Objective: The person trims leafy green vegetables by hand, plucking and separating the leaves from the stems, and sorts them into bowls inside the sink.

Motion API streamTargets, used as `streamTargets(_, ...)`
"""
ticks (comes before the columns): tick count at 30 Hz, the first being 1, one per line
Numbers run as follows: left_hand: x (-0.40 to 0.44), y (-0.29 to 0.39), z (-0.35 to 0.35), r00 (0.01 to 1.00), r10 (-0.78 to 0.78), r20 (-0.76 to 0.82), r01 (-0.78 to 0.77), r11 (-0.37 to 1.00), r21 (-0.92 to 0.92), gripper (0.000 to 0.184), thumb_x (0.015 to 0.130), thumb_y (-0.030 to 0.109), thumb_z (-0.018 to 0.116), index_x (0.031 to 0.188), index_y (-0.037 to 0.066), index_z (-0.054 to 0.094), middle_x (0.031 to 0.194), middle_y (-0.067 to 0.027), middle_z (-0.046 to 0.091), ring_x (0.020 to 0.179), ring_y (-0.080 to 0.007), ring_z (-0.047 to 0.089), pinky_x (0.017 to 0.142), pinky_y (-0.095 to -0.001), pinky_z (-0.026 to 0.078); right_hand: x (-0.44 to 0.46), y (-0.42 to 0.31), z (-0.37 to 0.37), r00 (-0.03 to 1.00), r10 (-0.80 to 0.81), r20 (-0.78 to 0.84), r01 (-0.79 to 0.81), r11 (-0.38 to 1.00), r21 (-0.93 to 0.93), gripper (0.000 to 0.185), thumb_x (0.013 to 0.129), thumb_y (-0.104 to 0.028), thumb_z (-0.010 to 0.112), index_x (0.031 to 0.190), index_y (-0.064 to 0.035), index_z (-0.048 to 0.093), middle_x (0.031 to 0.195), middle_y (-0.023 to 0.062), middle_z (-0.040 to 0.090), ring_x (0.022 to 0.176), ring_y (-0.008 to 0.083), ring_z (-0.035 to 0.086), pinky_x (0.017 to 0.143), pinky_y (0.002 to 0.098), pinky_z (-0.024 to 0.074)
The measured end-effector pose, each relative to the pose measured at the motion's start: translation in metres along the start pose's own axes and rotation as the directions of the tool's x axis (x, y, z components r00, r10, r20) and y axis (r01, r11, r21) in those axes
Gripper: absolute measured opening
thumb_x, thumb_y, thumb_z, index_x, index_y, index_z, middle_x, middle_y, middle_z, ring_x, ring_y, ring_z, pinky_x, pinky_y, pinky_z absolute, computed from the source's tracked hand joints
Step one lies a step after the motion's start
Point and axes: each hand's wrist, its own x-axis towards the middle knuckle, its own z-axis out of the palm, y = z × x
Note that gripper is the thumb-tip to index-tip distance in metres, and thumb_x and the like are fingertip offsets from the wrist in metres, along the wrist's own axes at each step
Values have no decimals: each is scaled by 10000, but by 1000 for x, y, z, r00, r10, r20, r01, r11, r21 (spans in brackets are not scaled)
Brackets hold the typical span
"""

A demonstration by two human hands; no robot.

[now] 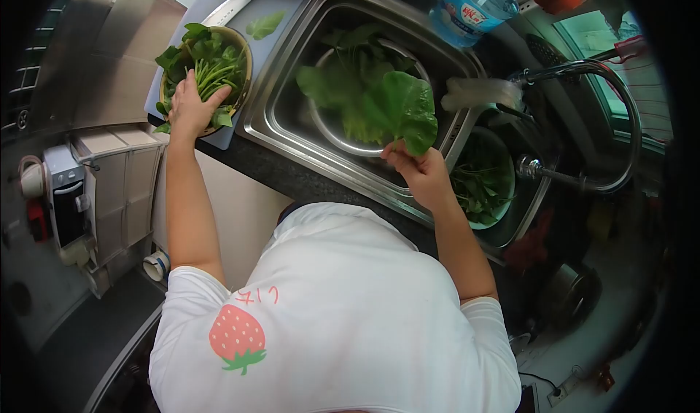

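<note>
My left hand (191, 110) is at a round basket (246, 48) of leafy greens (215, 67), its thumb and fingers around a bunch of green stems. The basket stands on a pale cutting board (164, 70) left of the sink. Over the near edge of the sink (281, 114), my right hand (419, 174) pinches a large wet green leaf (405, 107) by its stem end. Below that leaf, a round metal basin (321, 125) in the sink holds more greens, partly blurred.
A knife (237, 3) and a loose leaf (265, 24) lie on the board. Behind the sink stands a water bottle (474, 12). A curved faucet (631, 107) arches on the right, near a second bowl (503, 212) of greens in the smaller basin.
</note>
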Motion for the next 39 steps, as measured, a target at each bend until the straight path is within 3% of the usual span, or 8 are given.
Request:
streamTargets(9, -28, 24, -29, 920, 175, -349, -263, 940, -220, 570, 756, 350, 676, 1235, 95, 503, 1320, -150, 417, 1210, -321, 409, 961, -411, 363, -2, 12, -8, 998, -24, -51, 22, 999, -46, 64, 832, -47, 583, 868, -10, 620, 808, 58, 639, 737, 126, 593, 680, 256, 456)
streamTargets(13, -67, 84, -28, 884, 346, -315, -467, 657, -591, 404, 755, 108, 681, 1140, 69, 564, 1089, -77, 542, 921, -173, 544, 799, -276, 449, -11, 5, -17, 989, -22, -146, -25, 950, -311, 61, 824, -57, 587, 862, -35, 630, 798, 68, 635, 691, 162, 605, 631, 269, 462)
streamTargets(15, -85, 110, -10, 890, 424, -165, -390, 524, -757, 395, 760, 78, 678, 1138, 57, 565, 1034, -46, 546, 824, -107, 539, 717, -211, 445, -17, 5, -21, 981, -35, -193, -55, 895, -442, 61, 818, -62, 594, 861, -51, 635, 795, 74, 629, 683, 185, 607, 613, 276, 464)
streamTargets(17, -100, 131, 17, 854, 497, 154, -31, 344, -938, 371, 804, 88, 649, 1156, 35, 544, 1061, -28, 557, 831, -86, 534, 712, -182, 420, -21, 13, -25, 976, -54, -209, -57, 868, -493, 58, 810, -69, 605, 857, -66, 639, 794, 81, 622, 690, 208, 605, 601, 282, 464)
streamTargets(21, -125, 180, 23, 546, 600, 584, 653, 132, -746, 356, 804, 100, 663, 1136, 30, 552, 982, -19, 593, 826, -66, 546, 620, -201, 436, -30, 12, -22, 1000, 19, 17, -12, 940, -341, 149, 802, -114, 646, 939, -59, 621, 837, 62, 628, 756, 162, 605, 645, 287, 471)
streamTargets(28, -141, 184, 34, 621, 526, 582, 573, 202, -794, 184, 834, 169, 641, 931, 15, 614, 761, -25, 617, 531, -54, 493, 445, -197, 347, -28, 23, -9, 970, 245, 14, -202, 769, 607, 324, 867, -146, 593, 1142, 2, 506, 1031, 63, 588, 919, 113, 563, 822, 258, 459)
streamTargets(32, -141, 175, 37, 543, 523, 657, 726, 100, -680, 208, 894, 225, 557, 937, 28, 608, 774, -40, 620, 576, -85, 516, 488, -219, 372, -17, 31, -18, 944, 331, -15, -220, 659, 719, 166, 907, -116, 501, 962, 6, 601, 844, 42, 641, 688, 97, 596, 608, 222, 490)
streamTargets(39, -138, 172, 20, 506, 572, 646, 819, -83, -568, 241, 930, 235, 484, 984, 24, 587, 857, -46, 623, 692, -112, 544, 580, -260, 407, -17, 22, -13, 954, 296, -40, -194, 714, 673, 190, 903, -147, 525, 990, 5, 600, 880, 40, 630, 773, 91, 596, 704, 231, 495)
